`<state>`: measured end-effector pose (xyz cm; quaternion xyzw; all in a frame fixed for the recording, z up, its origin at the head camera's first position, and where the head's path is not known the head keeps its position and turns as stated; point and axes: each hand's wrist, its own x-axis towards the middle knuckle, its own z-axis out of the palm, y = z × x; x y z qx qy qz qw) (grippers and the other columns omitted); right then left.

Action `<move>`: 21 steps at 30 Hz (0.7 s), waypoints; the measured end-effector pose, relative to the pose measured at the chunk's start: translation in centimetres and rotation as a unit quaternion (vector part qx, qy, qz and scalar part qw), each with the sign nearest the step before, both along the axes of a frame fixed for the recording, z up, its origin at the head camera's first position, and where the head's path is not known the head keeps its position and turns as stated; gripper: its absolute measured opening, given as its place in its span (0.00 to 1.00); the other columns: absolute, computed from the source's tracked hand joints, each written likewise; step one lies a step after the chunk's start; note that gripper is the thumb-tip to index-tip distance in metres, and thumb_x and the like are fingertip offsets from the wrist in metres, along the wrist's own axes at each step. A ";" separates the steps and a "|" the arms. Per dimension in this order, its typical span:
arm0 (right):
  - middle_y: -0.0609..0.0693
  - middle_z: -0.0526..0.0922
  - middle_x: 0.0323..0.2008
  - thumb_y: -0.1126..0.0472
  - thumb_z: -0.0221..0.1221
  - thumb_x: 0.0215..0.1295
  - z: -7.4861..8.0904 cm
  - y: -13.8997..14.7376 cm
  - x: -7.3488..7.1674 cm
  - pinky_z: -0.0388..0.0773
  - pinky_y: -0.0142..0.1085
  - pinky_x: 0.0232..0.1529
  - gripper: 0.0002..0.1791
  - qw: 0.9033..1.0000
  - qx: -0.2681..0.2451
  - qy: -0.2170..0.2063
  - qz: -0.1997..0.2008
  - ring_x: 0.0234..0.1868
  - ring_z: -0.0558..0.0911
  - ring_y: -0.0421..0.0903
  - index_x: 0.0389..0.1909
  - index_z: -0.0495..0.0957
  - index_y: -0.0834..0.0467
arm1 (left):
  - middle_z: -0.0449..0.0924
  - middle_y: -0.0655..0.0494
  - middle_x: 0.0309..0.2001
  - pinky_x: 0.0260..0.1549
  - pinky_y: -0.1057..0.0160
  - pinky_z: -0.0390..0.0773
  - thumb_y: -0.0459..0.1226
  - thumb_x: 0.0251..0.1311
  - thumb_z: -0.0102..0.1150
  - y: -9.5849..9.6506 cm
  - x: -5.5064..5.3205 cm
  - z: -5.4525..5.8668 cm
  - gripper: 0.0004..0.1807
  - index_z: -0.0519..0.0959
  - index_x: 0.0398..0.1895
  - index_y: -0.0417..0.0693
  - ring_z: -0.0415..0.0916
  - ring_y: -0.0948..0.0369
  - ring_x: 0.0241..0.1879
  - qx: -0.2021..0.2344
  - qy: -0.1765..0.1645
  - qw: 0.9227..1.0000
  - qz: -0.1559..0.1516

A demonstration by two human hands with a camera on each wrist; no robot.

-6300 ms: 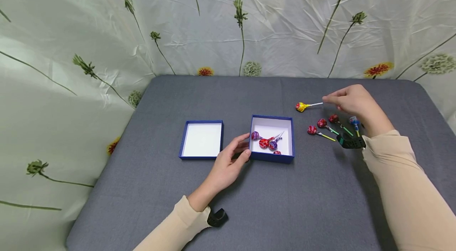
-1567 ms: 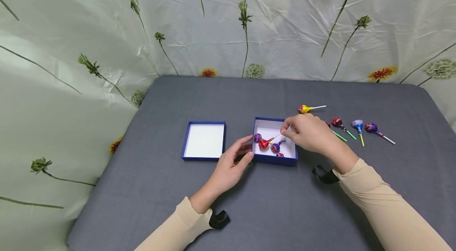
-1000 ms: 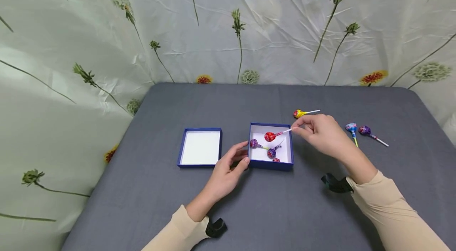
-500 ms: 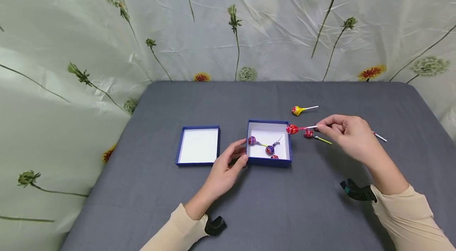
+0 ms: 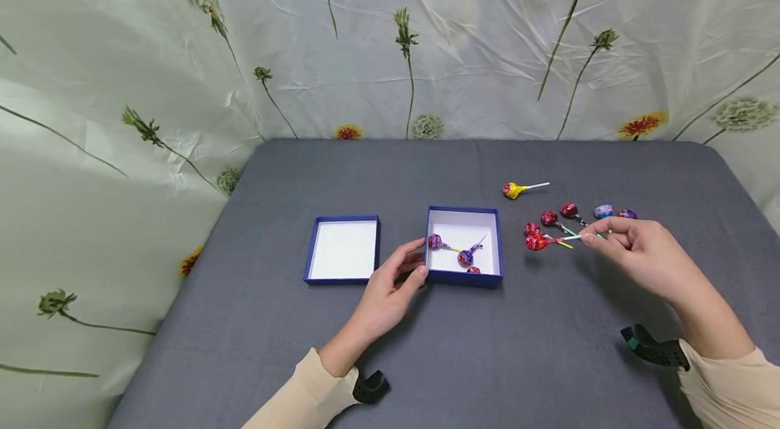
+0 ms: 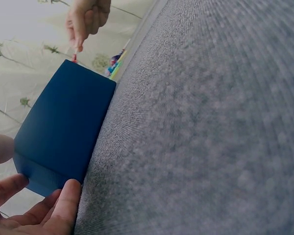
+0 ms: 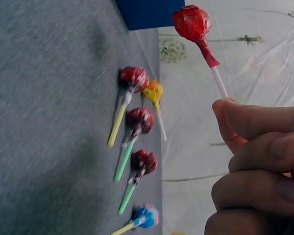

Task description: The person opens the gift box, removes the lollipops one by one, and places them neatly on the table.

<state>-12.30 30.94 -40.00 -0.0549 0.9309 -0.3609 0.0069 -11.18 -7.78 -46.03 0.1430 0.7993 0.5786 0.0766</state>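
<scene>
My right hand (image 5: 640, 253) pinches the white stick of a red-wrapped lollipop (image 5: 536, 241) between thumb and fingertips. The lollipop hovers above the loose ones, its head pointing left. My left hand (image 5: 386, 294) rests its fingers against the left wall of the open blue box (image 5: 463, 278), near the front corner. In the left wrist view those fingers touch the blue wall, fairly straight. Inside the box lie a purple lollipop (image 5: 435, 241), a purple-blue one (image 5: 466, 258) and a red one (image 5: 473, 270), mostly hidden by the front wall.
The blue-rimmed white lid (image 5: 342, 250) lies left of the box. Right of the box a yellow lollipop (image 5: 513, 190), dark red ones (image 5: 569, 210), a blue one (image 5: 603, 211) and a purple one (image 5: 627, 214) lie on the grey cloth (image 5: 463, 361). My right hand partly covers some sticks.
Earlier my right hand set down the yellow lollipop. Then it took the red lollipop from the box by its stick and carried it right, over the loose ones. My left hand stayed at the box.
</scene>
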 end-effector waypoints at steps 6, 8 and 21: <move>0.37 0.56 0.12 0.51 0.60 0.71 -0.7 1.0 0.4 0.50 0.36 0.15 0.11 1.000 0.006 -0.003 -0.003 0.17 0.52 0.31 0.42 0.82 0.55 | 0.77 0.52 0.64 0.50 0.68 0.82 0.43 0.74 0.53 0.0 -0.1 0.0 0.24 0.68 0.72 0.58 0.77 0.61 0.59 0.002 -0.002 1.000 -0.004; 0.38 0.57 0.11 0.52 0.60 0.72 -1.0 1.3 0.5 0.50 0.36 0.15 0.11 1.000 0.007 -0.003 0.000 0.17 0.53 0.31 0.42 0.82 0.55 | 0.77 0.52 0.64 0.50 0.68 0.82 0.43 0.75 0.52 0.0 -0.1 -0.1 0.24 0.68 0.72 0.57 0.77 0.61 0.59 0.004 -0.002 1.000 -0.007; 0.38 0.59 0.12 0.53 0.61 0.71 -2.5 3.3 1.4 0.52 0.34 0.14 0.10 0.999 0.000 -0.036 -0.001 0.14 0.56 0.33 0.43 0.81 0.56 | 0.77 0.53 0.63 0.49 0.68 0.82 0.44 0.74 0.54 -0.1 -0.2 -0.3 0.25 0.68 0.72 0.60 0.78 0.61 0.58 0.004 -0.003 1.000 -0.002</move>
